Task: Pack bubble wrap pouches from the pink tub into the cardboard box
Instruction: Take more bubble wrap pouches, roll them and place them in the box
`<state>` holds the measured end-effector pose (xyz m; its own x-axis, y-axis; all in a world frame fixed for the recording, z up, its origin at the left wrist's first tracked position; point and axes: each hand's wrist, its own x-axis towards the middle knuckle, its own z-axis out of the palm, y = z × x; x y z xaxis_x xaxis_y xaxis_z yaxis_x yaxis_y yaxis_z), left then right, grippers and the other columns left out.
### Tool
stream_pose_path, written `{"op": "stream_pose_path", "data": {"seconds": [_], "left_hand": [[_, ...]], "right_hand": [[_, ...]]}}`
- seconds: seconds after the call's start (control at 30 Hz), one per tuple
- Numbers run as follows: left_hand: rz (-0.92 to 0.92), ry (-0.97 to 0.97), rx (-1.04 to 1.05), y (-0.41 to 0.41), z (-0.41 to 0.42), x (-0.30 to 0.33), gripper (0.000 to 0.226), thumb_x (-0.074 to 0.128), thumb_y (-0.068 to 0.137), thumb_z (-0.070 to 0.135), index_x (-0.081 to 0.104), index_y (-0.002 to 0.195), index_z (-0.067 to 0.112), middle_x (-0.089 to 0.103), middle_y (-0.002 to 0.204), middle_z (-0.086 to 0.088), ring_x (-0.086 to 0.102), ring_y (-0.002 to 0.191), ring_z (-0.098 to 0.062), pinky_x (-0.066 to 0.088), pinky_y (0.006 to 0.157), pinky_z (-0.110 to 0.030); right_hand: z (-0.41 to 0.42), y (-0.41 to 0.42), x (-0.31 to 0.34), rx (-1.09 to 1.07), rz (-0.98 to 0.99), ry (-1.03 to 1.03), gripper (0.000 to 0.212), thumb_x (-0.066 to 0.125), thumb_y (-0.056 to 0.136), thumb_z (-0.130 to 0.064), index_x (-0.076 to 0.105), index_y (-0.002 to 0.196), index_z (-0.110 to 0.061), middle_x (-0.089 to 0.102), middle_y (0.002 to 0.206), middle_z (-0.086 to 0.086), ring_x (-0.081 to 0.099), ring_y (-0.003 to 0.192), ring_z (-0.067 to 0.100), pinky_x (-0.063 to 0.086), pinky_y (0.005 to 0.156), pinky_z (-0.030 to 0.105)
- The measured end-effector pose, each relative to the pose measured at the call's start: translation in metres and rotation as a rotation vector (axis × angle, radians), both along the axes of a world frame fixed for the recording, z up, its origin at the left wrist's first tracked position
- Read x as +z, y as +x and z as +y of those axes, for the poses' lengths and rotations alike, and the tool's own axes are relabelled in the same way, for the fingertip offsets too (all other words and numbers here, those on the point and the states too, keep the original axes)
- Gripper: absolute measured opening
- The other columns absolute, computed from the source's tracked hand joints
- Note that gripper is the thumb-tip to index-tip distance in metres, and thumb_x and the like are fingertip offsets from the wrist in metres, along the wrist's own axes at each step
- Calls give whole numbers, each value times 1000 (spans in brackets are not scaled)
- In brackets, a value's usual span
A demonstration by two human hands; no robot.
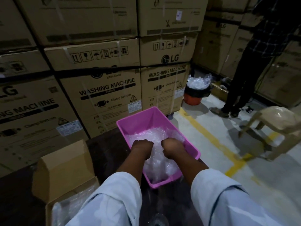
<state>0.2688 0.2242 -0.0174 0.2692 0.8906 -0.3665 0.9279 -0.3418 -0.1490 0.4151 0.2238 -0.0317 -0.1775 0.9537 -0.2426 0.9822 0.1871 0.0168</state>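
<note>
We are reaching both hands down into the pink tub (156, 121), which is sitting on the dark tabletop (105, 149) at about twelve o'clock from us. Our left hand (142, 148) and right hand (173, 148) are lying side by side, fingers curled down into the heap of bubble wrap pouches (146, 136) that is filling the tub's lower part; each grip is closing on that clear wrap, though the fingertips are buried and we cannot tell how much each is holding. The cardboard box (65, 168) is standing open at about nine o'clock from the tub, just beside it, with some bubble wrap already lying in its near corner. Stacked washing machine cartons (101, 88) are rising behind the tabletop. At two o'clock an orange bucket (193, 99) heaped with clear wrap is standing on the floor, near another person (247, 70) and a plastic chair (276, 124).
</note>
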Motion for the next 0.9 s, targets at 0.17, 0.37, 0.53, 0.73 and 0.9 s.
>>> {"op": "stream_pose_path", "data": {"seconds": [0.17,0.37,0.53,0.73,0.9], "left_hand": [[40,73,-29,-2,-1,-3,23,54,87,6,60,109,12,62,113,-10,58,105,-28,41,90,-38],[-252,116,34,-7,1,0,15,54,90,24,61,100,16,64,105,-6,59,96,-27,42,78,-33],[-751,47,174,-16,4,8,8,61,83,27,55,83,22,65,89,0,60,86,-23,50,77,-36],[-1149,142,308,-29,8,35,26,70,84,14,64,109,15,65,102,2,61,90,-15,51,81,-27],[-1297,125,380,-49,11,64,9,69,88,19,66,87,11,66,77,0,61,68,-11,51,63,-25]], "right_hand": [[0,4,-4,-13,130,69,24,56,89,-25,59,109,-11,60,112,12,59,98,28,49,84,35],[-7,9,-2,-87,271,83,28,58,90,-29,58,112,-13,62,113,8,59,100,25,49,86,34],[-8,10,1,-71,592,131,46,60,81,-17,55,127,-15,58,126,6,55,113,22,45,96,32],[-12,-2,29,-94,966,92,19,62,89,-14,67,107,-9,68,95,4,59,82,15,45,77,24],[-7,8,57,-114,964,155,15,60,91,-20,66,78,-25,64,75,-11,57,71,2,43,64,20]]}}
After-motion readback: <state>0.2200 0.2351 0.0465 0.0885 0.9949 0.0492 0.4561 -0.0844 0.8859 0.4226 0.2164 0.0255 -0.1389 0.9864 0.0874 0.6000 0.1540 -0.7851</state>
